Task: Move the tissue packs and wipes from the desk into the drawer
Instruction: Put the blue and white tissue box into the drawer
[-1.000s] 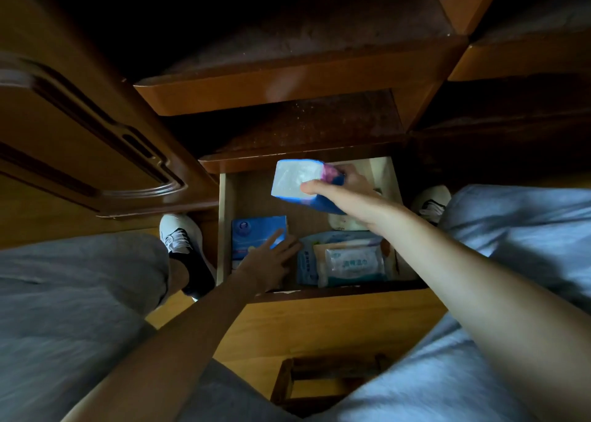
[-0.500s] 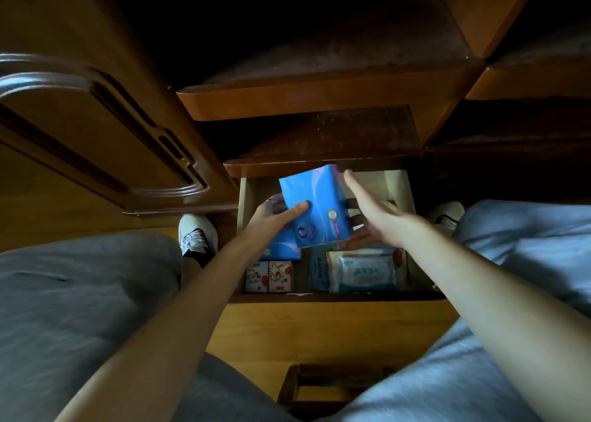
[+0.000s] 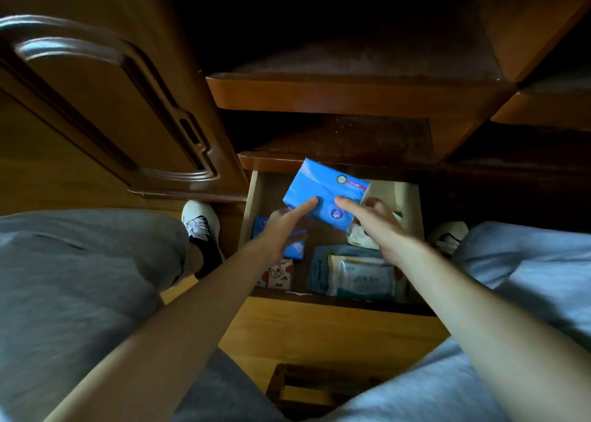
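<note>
Both hands hold one blue tissue pack (image 3: 323,192) over the open drawer (image 3: 252,197). The left hand (image 3: 284,226) steadies the pack's near left corner, its thumb lying along the face; the right hand (image 3: 372,221) takes the near right edge, thumb on top, the fingers underneath hidden. The pack is tilted, its far end toward the back of the drawer, probably so it can be slid into the free space there. Below the left hand lies another blue pack (image 3: 295,247), and nearer than that a small cartoon-printed tissue pack (image 3: 276,272). Below the right wrist sit stacked wet-wipe packs (image 3: 361,277), filling the near right corner; something pale (image 3: 359,237) lies just under the right palm, too dim to name.
</note>
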`<act>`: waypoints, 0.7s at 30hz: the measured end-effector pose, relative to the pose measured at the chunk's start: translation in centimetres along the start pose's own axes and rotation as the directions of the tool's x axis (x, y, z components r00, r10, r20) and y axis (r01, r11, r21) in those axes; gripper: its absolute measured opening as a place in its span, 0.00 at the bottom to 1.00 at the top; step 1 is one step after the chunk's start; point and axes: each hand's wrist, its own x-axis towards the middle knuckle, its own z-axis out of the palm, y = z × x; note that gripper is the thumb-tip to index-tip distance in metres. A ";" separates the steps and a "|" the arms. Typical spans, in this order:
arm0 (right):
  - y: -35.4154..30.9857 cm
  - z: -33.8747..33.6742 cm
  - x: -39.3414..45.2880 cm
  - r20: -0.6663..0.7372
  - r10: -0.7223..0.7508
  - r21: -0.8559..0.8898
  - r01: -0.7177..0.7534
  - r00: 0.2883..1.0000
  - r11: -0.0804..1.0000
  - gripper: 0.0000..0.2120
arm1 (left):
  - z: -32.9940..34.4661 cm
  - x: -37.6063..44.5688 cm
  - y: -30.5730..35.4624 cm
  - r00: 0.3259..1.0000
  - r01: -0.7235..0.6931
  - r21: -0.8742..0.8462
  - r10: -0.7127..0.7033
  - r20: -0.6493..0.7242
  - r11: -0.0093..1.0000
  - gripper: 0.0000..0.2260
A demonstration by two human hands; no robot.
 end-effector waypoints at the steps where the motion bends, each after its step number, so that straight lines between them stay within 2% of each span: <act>1: 0.0 0.1 0.3 -0.033 0.017 -0.015 -0.017 0.999 1.000 0.20 | -0.5 0.4 -0.1 0.993 -0.046 0.051 0.051 -0.104 0.998 0.30; 3: 0.0 0.4 1.1 -0.071 0.057 -0.003 -0.058 0.996 0.998 0.20 | -2.2 1.4 -0.5 0.939 -0.171 0.160 0.210 -0.274 0.972 0.26; 5: 0.3 0.9 1.8 -0.064 0.108 -0.005 -0.109 0.992 0.994 0.19 | -4.4 1.9 -0.9 0.867 -0.224 0.389 0.365 -0.339 0.893 0.21; 6: 0.5 1.3 2.2 -0.064 0.133 -0.020 -0.134 0.989 0.991 0.20 | -5.6 2.1 -1.1 0.817 -0.211 0.575 0.466 -0.341 0.791 0.21; 7: 0.7 1.8 2.7 -0.076 0.155 -0.027 -0.158 0.985 0.987 0.21 | -6.8 2.3 -1.5 0.764 -0.177 0.747 0.568 -0.306 0.641 0.21; 8: 0.9 2.3 3.2 -0.098 0.178 -0.021 -0.181 0.979 0.983 0.22 | -7.9 2.5 -1.9 0.724 -0.143 0.857 0.643 -0.250 0.494 0.22; 9: 1.1 3.0 3.7 -0.123 0.196 -0.006 -0.198 0.973 0.980 0.23 | -8.7 2.6 -2.3 0.714 -0.125 0.905 0.670 -0.204 0.408 0.23; 10: 1.2 3.6 4.3 -0.151 0.210 0.008 -0.212 0.966 0.977 0.25 | -9.3 2.7 -2.6 0.734 -0.131 0.912 0.657 -0.176 0.390 0.24; 11: 1.4 4.2 4.9 -0.175 0.220 0.014 -0.221 0.960 0.975 0.27 | -9.8 2.8 -2.9 0.771 -0.155 0.897 0.618 -0.152 0.414 0.24; 13: 1.7 5.1 6.2 -0.198 0.236 0.020 -0.237 0.951 0.971 0.31 | -10.3 3.1 -3.8 0.861 -0.205 0.836 0.500 -0.094 0.509 0.26; 15: 2.0 5.8 7.6 -0.212 0.243 0.045 -0.239 0.946 0.970 0.34 | -10.4 3.4 -4.8 0.925 -0.171 0.789 0.372 -0.078 0.591 0.29; 17: 2.3 6.4 9.0 -0.237 0.214 0.032 -0.213 0.948 0.977 0.32 | -10.5 3.6 -5.7 0.952 -0.106 0.770 0.288 -0.103 0.629 0.33; 19: 2.6 6.9 10.2 -0.232 0.167 -0.032 -0.179 0.958 0.983 0.28 | -10.6 3.9 -6.3 0.948 -0.084 0.817 0.297 -0.110 0.571 0.34; 21: 3.0 7.4 11.3 -0.187 0.127 -0.127 -0.152 0.974 0.980 0.28 | -10.6 4.0 -6.5 0.939 -0.081 0.883 0.332 -0.087 0.462 0.39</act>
